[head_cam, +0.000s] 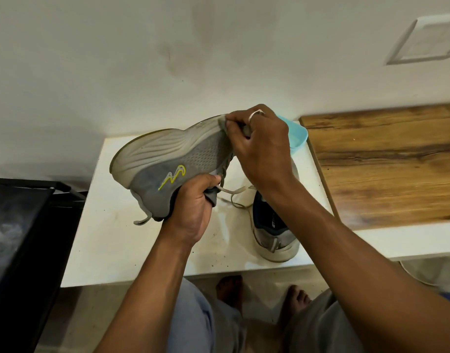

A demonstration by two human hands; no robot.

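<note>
A grey sneaker (168,159) with a white sole and a yellow side logo is held on its side above the white table (111,240), sole facing away from me. My left hand (193,207) grips it at the collar and tongue. My right hand (259,146) pinches a small grey cloth (224,122) against the toe end of the sole. Loose laces (234,193) hang below the shoe. The second grey sneaker (275,235) stands upright on the table, partly hidden by my right forearm.
A light blue plastic bowl (299,135) sits behind my right hand at the table's back edge. A wooden surface (384,161) adjoins the table on the right. A black rack (20,225) stands at the left. My bare feet show below the table's front edge.
</note>
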